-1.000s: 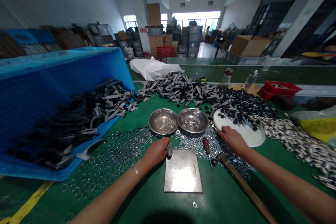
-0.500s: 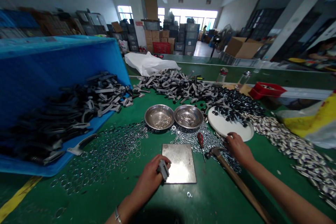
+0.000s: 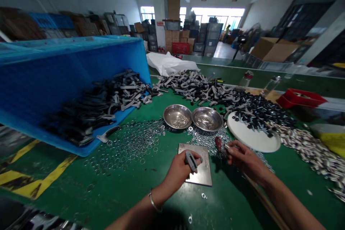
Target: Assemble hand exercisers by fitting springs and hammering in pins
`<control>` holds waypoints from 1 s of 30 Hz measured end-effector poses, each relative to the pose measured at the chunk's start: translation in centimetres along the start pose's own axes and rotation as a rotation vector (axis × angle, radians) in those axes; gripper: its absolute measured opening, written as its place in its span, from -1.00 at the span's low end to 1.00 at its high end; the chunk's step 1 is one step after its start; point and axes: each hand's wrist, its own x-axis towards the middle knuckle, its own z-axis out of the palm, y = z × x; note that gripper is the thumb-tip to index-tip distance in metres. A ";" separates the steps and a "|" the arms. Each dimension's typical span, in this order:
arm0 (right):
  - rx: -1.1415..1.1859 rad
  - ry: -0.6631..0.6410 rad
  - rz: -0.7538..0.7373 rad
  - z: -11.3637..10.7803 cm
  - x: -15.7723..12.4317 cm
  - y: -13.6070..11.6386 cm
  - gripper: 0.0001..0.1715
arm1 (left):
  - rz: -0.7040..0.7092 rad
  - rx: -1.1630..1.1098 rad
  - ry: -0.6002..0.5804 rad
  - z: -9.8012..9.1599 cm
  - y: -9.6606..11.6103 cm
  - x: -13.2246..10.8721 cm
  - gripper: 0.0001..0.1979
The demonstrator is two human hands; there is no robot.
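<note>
My left hand [image 3: 176, 169] is closed around a grey metal lever part [image 3: 191, 161], its slotted end pointing up. It holds this part over the square steel plate [image 3: 205, 179]. To the right, my right hand [image 3: 248, 163] pinches a small silver cylindrical piece [image 3: 226, 146] between thumb and fingers. A red-handled screwdriver [image 3: 217, 143] lies just left of those fingertips. Below the right forearm runs the wooden handle of a hammer [image 3: 265, 197]; the hammer's head is hidden behind the hand.
Two steel bowls [image 3: 167, 123] [image 3: 198, 124] hold small parts. Loose rings [image 3: 129, 143] spread leftward. A blue crate [image 3: 115, 52] holds more levers. A white plate [image 3: 252, 140] carries black-headed bolts; silver cylinders [image 3: 304, 151] are heaped at right. A red tray [image 3: 293, 100] stands behind.
My view has turned left, so the scene sits further right. My right hand has come away from the white plate's edge toward the steel plate, a silver piece now showing in its fingers.
</note>
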 end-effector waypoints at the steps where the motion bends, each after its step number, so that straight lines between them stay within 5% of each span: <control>1: 0.115 -0.041 0.034 1.6 -0.6 0.6 -0.56 | -0.023 -0.053 0.004 0.2 0.1 0.0 -0.71; 5: 0.375 -0.157 0.116 6.7 -2.1 3.1 -0.68 | -0.061 -0.168 0.003 0.4 -0.3 -0.1 -0.69; 9: 0.317 -0.214 0.086 9.1 -2.2 4.2 -0.75 | -0.077 -0.282 -0.032 -0.1 -1.4 -0.8 -0.66; 19: 0.162 -0.104 0.020 9.8 -2.8 4.5 -0.67 | -0.110 -0.198 0.019 -0.5 -2.5 -2.0 -0.65; 30: 0.228 -0.174 0.052 9.5 -2.9 6.0 -0.75 | -0.133 -0.221 0.017 0.0 -2.7 -2.7 -0.59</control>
